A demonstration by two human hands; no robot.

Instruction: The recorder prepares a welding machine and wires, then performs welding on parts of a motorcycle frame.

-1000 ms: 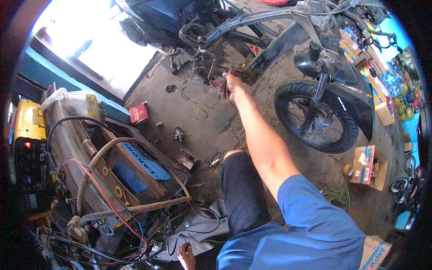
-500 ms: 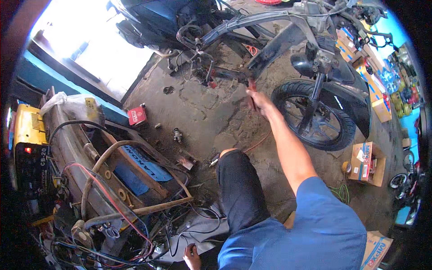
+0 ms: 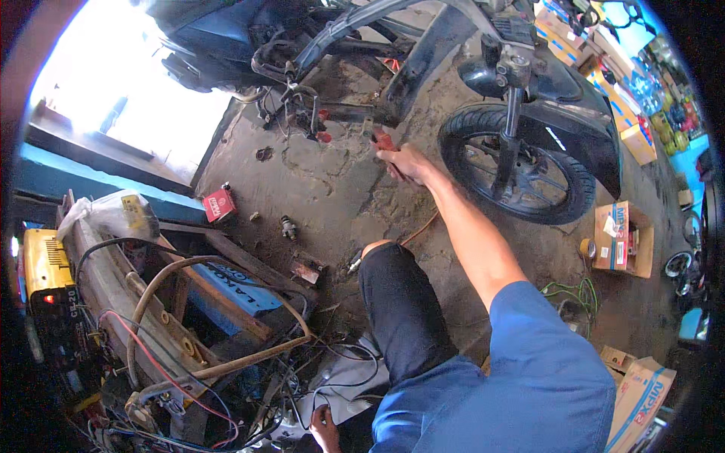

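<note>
My right hand (image 3: 408, 163) reaches forward over the floor, its fingers closed around a red-handled tool (image 3: 386, 142) that looks like pliers or a clamp. The tool's jaw end is close to a dark metal bar (image 3: 353, 113) low on the stripped motorcycle frame (image 3: 321, 54); whether they touch I cannot tell. At the lower edge, my left hand (image 3: 325, 432) has curled fingers beside a black cable and a greyish-white sheet (image 3: 343, 386). What the left fingers hold, if anything, is hidden. My bent knee (image 3: 377, 249) is between the two hands.
A front wheel (image 3: 521, 167) stands right of my right arm. On the left are a metal frame (image 3: 113, 264) with tangled cables and a yellow-black machine (image 3: 47, 260). A red box (image 3: 218, 205) and a metal part (image 3: 288, 227) lie on the floor; an open carton (image 3: 610, 234) sits right.
The view has shifted, so the motorcycle appears higher and farther left. My right hand with the red-handled tool has moved left and slightly nearer. My left hand stays about the same.
</note>
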